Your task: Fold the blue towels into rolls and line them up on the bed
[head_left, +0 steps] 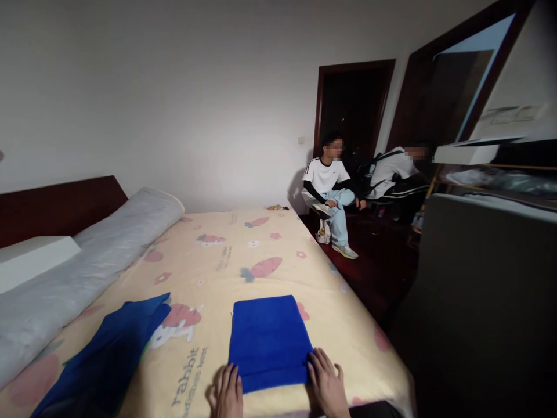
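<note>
We seem to be squaring up the folded blue cloth (270,337) on the near side of the bed (354,348), left hand (228,390) and right hand (326,380) at its near corners, whether pinching we cannot tell, and the next move likely calls for even handling.

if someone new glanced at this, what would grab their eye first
Probably the bright blue cloth on the near part of the patterned bed, with the left hand and right hand at its near corners. Next might come the darker blue cloth to its left, then the seated person beside the bed's far right corner.
</note>
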`<move>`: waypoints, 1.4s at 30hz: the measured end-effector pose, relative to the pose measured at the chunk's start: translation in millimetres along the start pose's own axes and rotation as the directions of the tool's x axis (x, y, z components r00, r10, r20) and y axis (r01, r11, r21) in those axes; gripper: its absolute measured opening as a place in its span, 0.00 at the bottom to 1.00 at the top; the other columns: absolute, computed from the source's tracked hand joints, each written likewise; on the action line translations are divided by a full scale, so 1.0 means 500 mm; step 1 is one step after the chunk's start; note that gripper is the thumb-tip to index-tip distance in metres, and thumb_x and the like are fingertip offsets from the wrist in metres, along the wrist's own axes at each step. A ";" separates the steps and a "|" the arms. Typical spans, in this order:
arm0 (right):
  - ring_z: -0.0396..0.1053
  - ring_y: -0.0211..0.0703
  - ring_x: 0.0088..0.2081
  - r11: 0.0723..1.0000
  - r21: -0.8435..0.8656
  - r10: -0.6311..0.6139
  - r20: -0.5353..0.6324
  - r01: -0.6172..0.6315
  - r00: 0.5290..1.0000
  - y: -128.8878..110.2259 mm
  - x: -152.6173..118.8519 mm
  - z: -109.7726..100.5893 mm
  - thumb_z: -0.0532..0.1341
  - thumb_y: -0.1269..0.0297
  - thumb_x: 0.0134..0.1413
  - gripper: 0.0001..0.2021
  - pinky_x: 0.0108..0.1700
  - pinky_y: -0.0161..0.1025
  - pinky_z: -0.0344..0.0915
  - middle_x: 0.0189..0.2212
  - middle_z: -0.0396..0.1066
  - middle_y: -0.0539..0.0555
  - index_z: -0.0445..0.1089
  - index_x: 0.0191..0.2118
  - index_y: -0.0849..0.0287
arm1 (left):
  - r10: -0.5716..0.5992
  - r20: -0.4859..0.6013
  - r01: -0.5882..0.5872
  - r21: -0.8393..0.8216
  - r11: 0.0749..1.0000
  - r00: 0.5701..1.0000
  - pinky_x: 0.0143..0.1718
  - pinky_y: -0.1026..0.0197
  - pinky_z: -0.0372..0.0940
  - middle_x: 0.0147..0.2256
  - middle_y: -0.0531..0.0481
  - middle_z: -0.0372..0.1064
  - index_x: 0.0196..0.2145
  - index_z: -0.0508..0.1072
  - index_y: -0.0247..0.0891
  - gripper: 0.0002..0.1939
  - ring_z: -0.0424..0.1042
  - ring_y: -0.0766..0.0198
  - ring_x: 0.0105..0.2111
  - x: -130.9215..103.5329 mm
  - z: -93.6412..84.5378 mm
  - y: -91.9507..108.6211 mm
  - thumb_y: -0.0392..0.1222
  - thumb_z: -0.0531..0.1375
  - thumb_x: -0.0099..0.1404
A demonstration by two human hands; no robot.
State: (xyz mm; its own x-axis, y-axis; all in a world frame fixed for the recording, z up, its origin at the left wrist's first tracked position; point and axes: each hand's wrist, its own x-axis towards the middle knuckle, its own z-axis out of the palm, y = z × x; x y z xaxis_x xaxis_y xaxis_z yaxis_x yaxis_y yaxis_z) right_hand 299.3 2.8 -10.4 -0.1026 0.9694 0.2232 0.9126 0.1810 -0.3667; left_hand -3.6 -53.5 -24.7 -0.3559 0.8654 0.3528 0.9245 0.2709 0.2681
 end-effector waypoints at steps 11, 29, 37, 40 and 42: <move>0.58 0.50 0.63 0.937 0.221 -0.313 0.174 0.273 0.934 -0.142 0.009 0.021 0.45 0.55 0.67 0.21 0.61 0.55 0.54 0.62 0.61 0.53 0.65 0.59 0.46 | 0.330 0.275 -0.278 -0.211 0.937 0.903 0.58 0.53 0.60 0.62 0.52 0.60 0.60 0.63 0.49 0.26 0.61 0.62 0.61 0.002 0.037 0.114 0.40 0.44 0.67; 0.56 0.51 0.64 0.936 0.235 -0.313 0.218 0.262 0.924 -0.154 0.053 0.005 0.47 0.57 0.65 0.22 0.62 0.54 0.52 0.61 0.62 0.55 0.64 0.60 0.49 | 0.367 0.154 -0.342 -0.169 0.924 0.917 0.54 0.52 0.63 0.58 0.52 0.67 0.58 0.66 0.52 0.23 0.67 0.60 0.56 0.024 0.058 0.124 0.41 0.46 0.68; 0.56 0.56 0.64 0.999 0.042 -0.006 -0.012 0.007 1.000 -0.015 0.060 -0.011 0.45 0.57 0.64 0.22 0.59 0.60 0.55 0.62 0.61 0.58 0.68 0.57 0.53 | 0.038 -0.123 -0.033 0.047 0.998 0.992 0.54 0.47 0.60 0.60 0.45 0.63 0.57 0.68 0.45 0.23 0.63 0.54 0.59 0.074 0.000 0.026 0.44 0.46 0.68; 0.54 0.53 0.65 0.977 0.171 -0.150 0.112 0.130 0.982 -0.094 0.051 -0.011 0.45 0.57 0.66 0.22 0.62 0.57 0.51 0.62 0.60 0.57 0.67 0.58 0.50 | 0.231 0.034 -0.226 -0.101 0.969 0.972 0.55 0.52 0.61 0.60 0.48 0.64 0.58 0.66 0.47 0.24 0.63 0.59 0.59 0.064 0.007 0.096 0.41 0.44 0.68; 0.53 0.51 0.65 0.938 0.274 -0.276 0.226 0.211 0.934 -0.153 0.053 -0.007 0.45 0.56 0.65 0.22 0.63 0.57 0.49 0.63 0.59 0.55 0.64 0.60 0.48 | 0.328 0.159 -0.295 -0.201 0.934 0.931 0.56 0.54 0.61 0.60 0.51 0.64 0.59 0.64 0.49 0.25 0.63 0.61 0.59 0.056 0.025 0.146 0.38 0.45 0.66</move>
State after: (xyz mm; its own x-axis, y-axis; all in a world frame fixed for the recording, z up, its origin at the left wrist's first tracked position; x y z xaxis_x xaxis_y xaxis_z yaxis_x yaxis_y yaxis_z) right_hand 228.3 14.2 26.5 -0.4371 0.8931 0.1059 0.7263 0.4200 -0.5442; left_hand 55.8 -4.2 -6.6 -0.0065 0.9618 0.2735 0.9412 -0.0865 0.3266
